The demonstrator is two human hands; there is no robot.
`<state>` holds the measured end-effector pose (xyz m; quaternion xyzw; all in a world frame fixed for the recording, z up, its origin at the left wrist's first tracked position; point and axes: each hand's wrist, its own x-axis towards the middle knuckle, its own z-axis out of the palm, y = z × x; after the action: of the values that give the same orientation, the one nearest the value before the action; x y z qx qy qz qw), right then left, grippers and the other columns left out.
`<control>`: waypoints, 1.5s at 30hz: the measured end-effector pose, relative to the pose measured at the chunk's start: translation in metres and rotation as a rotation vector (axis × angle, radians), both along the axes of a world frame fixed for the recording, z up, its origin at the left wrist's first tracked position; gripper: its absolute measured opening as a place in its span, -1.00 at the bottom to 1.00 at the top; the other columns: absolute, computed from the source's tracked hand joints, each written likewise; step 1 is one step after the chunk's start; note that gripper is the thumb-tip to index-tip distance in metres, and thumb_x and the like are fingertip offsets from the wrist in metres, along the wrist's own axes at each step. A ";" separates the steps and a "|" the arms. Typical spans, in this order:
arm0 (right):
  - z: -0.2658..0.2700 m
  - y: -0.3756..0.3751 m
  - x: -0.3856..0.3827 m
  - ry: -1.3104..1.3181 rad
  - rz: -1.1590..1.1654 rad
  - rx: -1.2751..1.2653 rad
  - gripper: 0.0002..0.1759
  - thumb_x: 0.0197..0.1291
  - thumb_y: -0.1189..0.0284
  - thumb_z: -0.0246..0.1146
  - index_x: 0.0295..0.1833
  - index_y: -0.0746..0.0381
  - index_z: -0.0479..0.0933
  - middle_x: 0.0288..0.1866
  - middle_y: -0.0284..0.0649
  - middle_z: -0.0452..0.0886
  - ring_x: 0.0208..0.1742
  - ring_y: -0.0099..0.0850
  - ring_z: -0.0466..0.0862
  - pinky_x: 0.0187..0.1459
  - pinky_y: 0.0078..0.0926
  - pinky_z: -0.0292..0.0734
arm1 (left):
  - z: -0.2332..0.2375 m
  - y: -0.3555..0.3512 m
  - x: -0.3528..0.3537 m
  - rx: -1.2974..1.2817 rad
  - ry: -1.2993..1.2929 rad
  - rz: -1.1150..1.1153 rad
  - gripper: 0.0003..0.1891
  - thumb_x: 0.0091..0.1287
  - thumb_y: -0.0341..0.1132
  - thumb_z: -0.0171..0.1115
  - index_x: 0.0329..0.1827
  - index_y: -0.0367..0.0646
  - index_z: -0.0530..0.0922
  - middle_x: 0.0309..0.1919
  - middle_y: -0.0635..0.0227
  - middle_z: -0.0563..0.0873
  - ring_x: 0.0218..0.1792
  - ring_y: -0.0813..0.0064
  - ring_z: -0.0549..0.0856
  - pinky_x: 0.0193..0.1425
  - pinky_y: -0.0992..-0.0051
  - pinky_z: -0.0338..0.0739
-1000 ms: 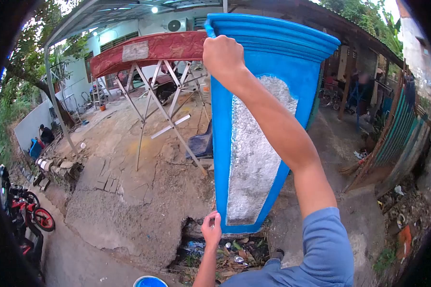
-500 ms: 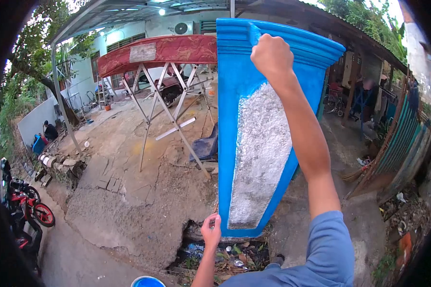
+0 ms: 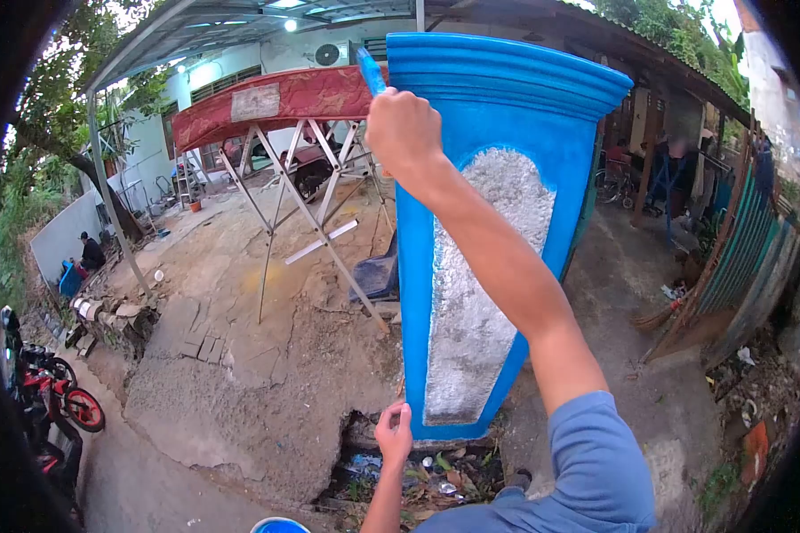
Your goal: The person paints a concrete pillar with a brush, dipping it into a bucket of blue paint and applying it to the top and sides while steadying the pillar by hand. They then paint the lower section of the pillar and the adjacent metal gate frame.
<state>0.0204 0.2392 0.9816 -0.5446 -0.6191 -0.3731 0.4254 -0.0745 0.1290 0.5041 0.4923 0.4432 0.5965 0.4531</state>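
Note:
A pillar [image 3: 498, 124] stands upright in front of me, painted blue, with a rough white textured panel [image 3: 489, 293] set in its face. Above and left of that panel, my right hand [image 3: 406, 133] is closed around a paintbrush [image 3: 371, 71]. The brush's blue-covered end points up, just off the pillar's upper left edge. Low down, beside the pillar's bottom left edge, is my left hand [image 3: 393, 433]. Its fingers are curled with the thumb up; what they hold, if anything, I cannot make out. A paint bucket [image 3: 280, 526] with blue paint shows at the bottom edge.
A red-covered table [image 3: 311, 96] on crossed metal legs stands behind the pillar. A blue plastic chair [image 3: 375, 277] sits beneath it. A broken hole with litter [image 3: 436, 480] lies at the pillar's foot. Motorcycles [image 3: 62, 400] are parked left; people sit in the background.
My right hand has moved left and slightly down with the paintbrush, from the pillar's upper moulding to its left edge. My left hand stays nearly in place. The view has shifted slightly.

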 end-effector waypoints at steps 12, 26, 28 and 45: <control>-0.033 -0.032 0.140 0.226 -0.323 0.061 -0.74 0.18 0.36 0.05 -0.21 0.35 0.51 -0.42 0.10 0.65 -0.34 0.04 0.69 -0.29 -0.01 0.60 | 0.001 0.006 0.009 -0.019 0.051 -0.070 -0.79 0.30 -0.26 0.26 -0.20 -0.25 0.65 -0.06 0.21 0.69 -0.09 0.48 0.64 -0.10 0.50 0.52; -0.053 0.040 -0.005 0.021 -0.031 0.030 -0.56 0.10 0.49 0.09 0.04 0.60 0.43 -0.47 0.07 0.65 -0.41 -0.08 0.72 -0.40 -0.20 0.64 | -0.007 -0.007 -0.019 -0.062 -0.005 0.085 -0.79 0.30 -0.25 0.26 -0.20 -0.23 0.64 -0.09 0.26 0.70 -0.17 0.53 0.65 -0.12 0.52 0.53; -0.051 0.039 0.004 -0.003 -0.055 0.062 -0.64 0.14 0.46 0.08 -0.04 0.52 0.47 -0.48 0.08 0.64 -0.41 -0.04 0.71 -0.40 -0.13 0.62 | -0.006 -0.008 -0.023 -0.060 -0.013 0.109 -0.78 0.30 -0.25 0.26 -0.20 -0.26 0.63 -0.09 0.25 0.70 -0.23 0.57 0.64 -0.15 0.53 0.53; -0.095 0.025 0.150 0.254 -0.379 0.067 -0.49 0.16 0.45 0.06 0.17 0.58 0.34 -0.48 0.07 0.64 -0.44 -0.01 0.68 -0.36 -0.10 0.61 | 0.013 -0.003 -0.008 -0.031 0.014 0.008 -0.76 0.31 -0.24 0.25 -0.20 -0.28 0.63 -0.04 0.19 0.68 -0.12 0.46 0.65 -0.04 0.49 0.52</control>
<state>0.1707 0.2637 0.8869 -0.6793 -0.4343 -0.3952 0.4402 -0.0820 0.1260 0.5169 0.4878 0.4574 0.5880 0.4551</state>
